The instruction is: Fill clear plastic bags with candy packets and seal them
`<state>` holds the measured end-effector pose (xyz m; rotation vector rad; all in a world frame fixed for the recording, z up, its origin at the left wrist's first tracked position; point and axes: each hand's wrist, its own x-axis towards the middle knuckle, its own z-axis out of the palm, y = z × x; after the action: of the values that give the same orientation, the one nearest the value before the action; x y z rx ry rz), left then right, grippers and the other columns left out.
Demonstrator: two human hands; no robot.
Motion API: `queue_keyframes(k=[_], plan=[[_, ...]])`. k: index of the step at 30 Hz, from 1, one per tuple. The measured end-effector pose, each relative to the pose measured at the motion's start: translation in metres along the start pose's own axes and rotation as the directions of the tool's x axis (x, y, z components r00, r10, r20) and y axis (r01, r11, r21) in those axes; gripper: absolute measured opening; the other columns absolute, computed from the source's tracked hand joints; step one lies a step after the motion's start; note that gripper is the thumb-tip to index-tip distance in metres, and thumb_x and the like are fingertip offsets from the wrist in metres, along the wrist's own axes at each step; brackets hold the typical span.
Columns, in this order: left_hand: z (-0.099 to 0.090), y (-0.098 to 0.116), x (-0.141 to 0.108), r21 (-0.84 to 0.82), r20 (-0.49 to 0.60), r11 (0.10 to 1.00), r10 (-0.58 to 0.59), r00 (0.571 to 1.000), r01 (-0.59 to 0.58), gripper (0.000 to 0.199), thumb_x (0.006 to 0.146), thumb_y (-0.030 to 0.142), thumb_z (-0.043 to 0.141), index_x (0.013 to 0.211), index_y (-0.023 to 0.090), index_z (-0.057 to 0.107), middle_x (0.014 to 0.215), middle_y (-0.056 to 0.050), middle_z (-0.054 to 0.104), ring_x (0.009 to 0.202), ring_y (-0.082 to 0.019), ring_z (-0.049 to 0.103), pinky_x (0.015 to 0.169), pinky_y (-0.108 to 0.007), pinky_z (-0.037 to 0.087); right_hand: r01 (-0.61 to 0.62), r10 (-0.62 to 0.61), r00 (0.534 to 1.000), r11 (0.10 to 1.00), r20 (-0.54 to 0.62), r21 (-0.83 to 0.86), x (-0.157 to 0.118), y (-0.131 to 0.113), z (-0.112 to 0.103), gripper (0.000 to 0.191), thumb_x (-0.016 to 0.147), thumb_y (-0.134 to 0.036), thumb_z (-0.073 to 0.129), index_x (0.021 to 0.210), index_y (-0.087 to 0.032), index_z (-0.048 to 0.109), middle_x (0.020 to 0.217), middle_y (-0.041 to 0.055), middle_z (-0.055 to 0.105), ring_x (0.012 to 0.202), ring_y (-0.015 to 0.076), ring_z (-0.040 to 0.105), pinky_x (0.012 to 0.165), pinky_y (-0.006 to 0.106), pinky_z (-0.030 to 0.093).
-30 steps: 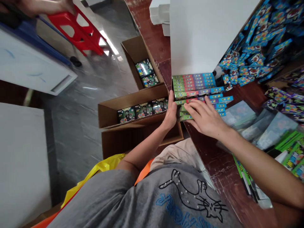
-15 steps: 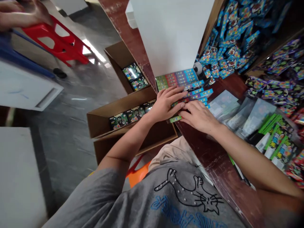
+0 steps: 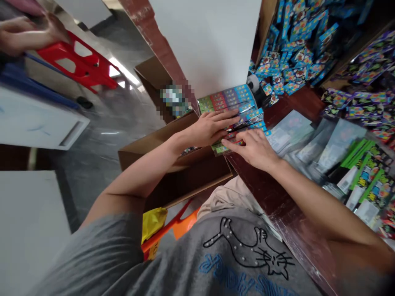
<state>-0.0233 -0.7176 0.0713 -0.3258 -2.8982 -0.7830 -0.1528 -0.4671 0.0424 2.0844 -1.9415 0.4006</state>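
Rows of small, flat, colourful packs (image 3: 226, 98) in green, red, purple and blue lie at the table edge, against a white panel. My left hand (image 3: 212, 125) rests flat across the nearer rows, its fingers stretched out and slightly apart. Close beside it, my right hand (image 3: 254, 150) touches the nearest packs. Its thumb is stretched along the front row and set apart from the fingers, which bend over the packs. Both hands partly cover the packs, so their exact number and the lower layers are hidden.
Open cardboard boxes (image 3: 148, 144) stand left of the table. Blue packs (image 3: 299, 61) and purple packs (image 3: 364, 98) are heaped at the right. Clear plastic bags (image 3: 317, 144) and green-black packaging (image 3: 367, 176) lie nearby. Another person's hand (image 3: 31, 35) is by a red stool (image 3: 77, 61).
Both hands have shifted slightly over the packs. My right thumb now stretches left along the front row. The front packs lie closer together, and my left forearm covers more of the near box.
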Motion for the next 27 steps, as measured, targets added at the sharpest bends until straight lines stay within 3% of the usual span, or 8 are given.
queue_keyframes(k=[8,15,17,18,21,23,24,27], plan=[[0.022,-0.006,-0.001,-0.108,-0.107,0.993,-0.067,0.992,0.056,0.059,0.112,0.059,0.047,0.167,0.037,0.052,0.176,-0.006,0.048,0.16,-0.036,0.048,0.129,-0.053,0.031,0.005,0.0,0.993,0.999,-0.117,0.04,-0.031,-0.004,0.002,0.049,0.109,-0.023,0.063,0.148,-0.052,0.066,0.109,0.0021,0.068,0.112,0.0226,0.058,0.105,0.042,0.039],[0.025,0.006,-0.007,-0.159,-0.146,0.986,-0.079,0.986,0.056,0.071,0.107,0.079,0.042,0.162,0.037,0.059,0.177,-0.007,0.047,0.166,-0.037,0.038,0.136,-0.056,0.018,-0.071,0.068,0.996,0.996,0.058,0.052,-0.014,-0.01,0.004,0.047,0.11,-0.023,0.055,0.15,-0.045,0.068,0.118,0.0065,0.068,0.112,0.0263,0.056,0.101,0.043,0.043],[0.033,0.003,-0.013,-0.183,-0.311,0.973,-0.196,0.93,0.143,0.072,0.105,0.081,0.045,0.158,0.034,0.063,0.177,-0.008,0.047,0.17,-0.037,0.031,0.139,-0.056,0.012,-0.111,0.104,0.993,0.986,0.06,0.124,-0.009,-0.01,0.0,0.043,0.111,-0.024,0.054,0.145,-0.043,0.071,0.116,0.0064,0.068,0.109,0.0257,0.056,0.104,0.045,0.042],[0.037,-0.003,-0.017,-0.222,-0.421,0.955,-0.276,0.864,0.197,0.073,0.104,0.081,0.048,0.157,0.032,0.063,0.177,-0.009,0.047,0.171,-0.037,0.027,0.14,-0.054,0.011,-0.123,0.117,0.992,0.975,0.044,0.184,-0.008,-0.008,-0.002,0.04,0.111,-0.025,0.055,0.142,-0.041,0.073,0.114,0.0062,0.068,0.108,0.0253,0.057,0.106,0.046,0.043],[0.047,-0.04,-0.019,-0.46,-0.635,0.848,-0.521,0.57,0.263,0.081,0.097,0.083,0.061,0.159,0.029,0.057,0.175,-0.012,0.047,0.172,-0.033,0.026,0.141,-0.049,0.017,-0.137,0.164,0.986,0.895,-0.028,0.425,-0.009,0.004,-0.012,0.028,0.109,-0.033,0.062,0.133,-0.033,0.076,0.11,0.0066,0.067,0.106,0.0243,0.061,0.103,0.044,0.049],[0.047,-0.075,-0.01,-0.623,-0.631,0.76,-0.627,0.458,0.183,0.085,0.091,0.084,0.07,0.157,0.031,0.057,0.17,-0.013,0.052,0.167,-0.032,0.036,0.139,-0.05,0.027,-0.137,0.2,0.978,0.817,-0.054,0.56,-0.009,0.013,-0.02,0.026,0.106,-0.037,0.069,0.129,-0.029,0.077,0.111,0.0072,0.067,0.107,0.0239,0.065,0.096,0.04,0.054],[0.044,-0.091,-0.002,-0.682,-0.609,0.722,-0.651,0.452,0.12,0.085,0.087,0.084,0.075,0.152,0.031,0.06,0.164,-0.013,0.058,0.163,-0.033,0.044,0.136,-0.051,0.033,-0.134,0.215,0.975,0.787,-0.063,0.602,-0.009,0.017,-0.026,0.025,0.105,-0.038,0.071,0.127,-0.029,0.077,0.113,0.0072,0.068,0.107,0.0236,0.067,0.094,0.039,0.056],[0.027,-0.121,0.028,-0.779,-0.549,0.626,-0.65,0.525,-0.039,0.079,0.072,0.085,0.087,0.124,0.027,0.075,0.136,-0.014,0.076,0.137,-0.036,0.068,0.121,-0.055,0.052,-0.093,0.203,0.974,0.755,-0.097,0.649,-0.007,0.017,-0.05,0.021,0.104,-0.035,0.073,0.124,-0.03,0.075,0.117,0.0065,0.072,0.11,0.0229,0.071,0.096,0.039,0.059]])
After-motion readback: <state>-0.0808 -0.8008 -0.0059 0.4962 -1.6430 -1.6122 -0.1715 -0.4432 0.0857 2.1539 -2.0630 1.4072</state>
